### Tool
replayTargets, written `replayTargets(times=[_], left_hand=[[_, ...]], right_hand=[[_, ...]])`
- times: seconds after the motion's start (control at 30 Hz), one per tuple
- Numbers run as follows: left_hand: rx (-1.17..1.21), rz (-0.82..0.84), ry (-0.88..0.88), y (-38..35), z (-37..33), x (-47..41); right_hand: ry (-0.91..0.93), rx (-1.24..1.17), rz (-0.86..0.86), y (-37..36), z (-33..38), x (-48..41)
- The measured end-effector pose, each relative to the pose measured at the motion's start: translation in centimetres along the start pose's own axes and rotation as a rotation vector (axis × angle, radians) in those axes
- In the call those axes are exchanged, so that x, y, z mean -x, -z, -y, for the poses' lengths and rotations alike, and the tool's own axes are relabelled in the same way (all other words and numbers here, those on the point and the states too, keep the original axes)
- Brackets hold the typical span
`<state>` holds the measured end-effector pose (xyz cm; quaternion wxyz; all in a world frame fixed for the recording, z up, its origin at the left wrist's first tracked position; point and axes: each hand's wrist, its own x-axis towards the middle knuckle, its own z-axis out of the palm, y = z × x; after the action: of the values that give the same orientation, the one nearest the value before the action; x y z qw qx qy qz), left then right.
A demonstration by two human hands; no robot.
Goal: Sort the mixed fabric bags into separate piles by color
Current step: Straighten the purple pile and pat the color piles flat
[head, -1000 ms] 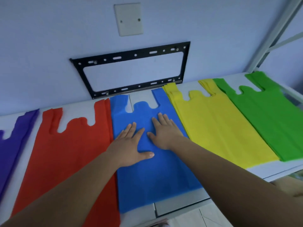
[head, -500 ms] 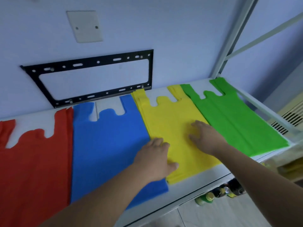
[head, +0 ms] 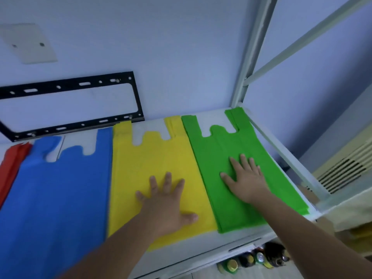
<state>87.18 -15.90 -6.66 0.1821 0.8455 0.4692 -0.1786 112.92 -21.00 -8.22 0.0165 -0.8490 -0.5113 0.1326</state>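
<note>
White shelf (head: 237, 237), blue wall (head: 181, 57), left hand (head: 167, 206) flat on yellow bags (head: 153, 156), right hand (head: 247, 182) flat on green bags (head: 217, 150), fingers (head: 167, 179) straight, gripping nothing, bags lengthwise toward shelf's back edge

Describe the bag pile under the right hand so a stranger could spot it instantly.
Start at the grey metal post at the far right corner of the white shelf. The pile of green fabric bags lies right beside it, last in the row, with the right hand flat on it. Its only neighbour is the yellow pile; it alone is green.
</note>
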Motion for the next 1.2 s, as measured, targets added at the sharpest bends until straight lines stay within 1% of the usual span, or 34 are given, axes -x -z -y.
replayTargets(times=[0.2,0.3,0.37,0.43,0.53,0.63,0.73,0.87,0.93,1.03,1.13,1.2], left_hand=[[-0.005,-0.013,0.001,-0.3,0.1,0.3],[0.067,-0.049,-0.032,-0.1,0.9,0.8],[0.144,-0.112,-0.041,0.3,2.1,1.5],[0.151,-0.195,-0.036,0.7,3.8,2.2],[0.147,-0.267,0.006,1.0,7.7,3.7],[0.181,-0.269,0.075,1.1,12.6,5.5],[0.211,-0.301,0.111,0.6,18.4,7.9],[0.197,-0.373,0.142,-1.2,28.0,13.0],[0.190,-0.393,0.154,-2.1,33.6,16.0],[0.183,-0.410,0.202,-3.1,41.5,20.1],[0.187,-0.388,0.256,-3.9,47.9,23.6],[0.201,-0.415,0.300,-4.2,51.9,25.4]], right_hand=[[0.086,0.010,-0.034,-0.7,-0.6,-0.9],[0.101,0.014,-0.016,-0.2,-0.7,-1.1],[0.099,-0.014,-0.066,0.1,0.2,-0.9],[0.142,-0.052,-0.158,0.2,2.7,-0.2],[0.292,-0.172,-0.224,-0.3,8.6,1.8],[0.438,-0.261,-0.191,-2.1,15.3,4.4],[0.539,-0.258,-0.148,-4.3,23.1,7.1],[0.610,-0.235,-0.070,-7.3,35.1,11.2],[0.608,-0.218,-0.053,-8.8,40.0,13.2],[0.569,-0.252,-0.026,-10.6,45.7,16.4],[0.609,-0.269,-0.019,-11.9,50.5,20.4],[0.634,-0.242,-0.011,-12.9,53.3,22.2]])
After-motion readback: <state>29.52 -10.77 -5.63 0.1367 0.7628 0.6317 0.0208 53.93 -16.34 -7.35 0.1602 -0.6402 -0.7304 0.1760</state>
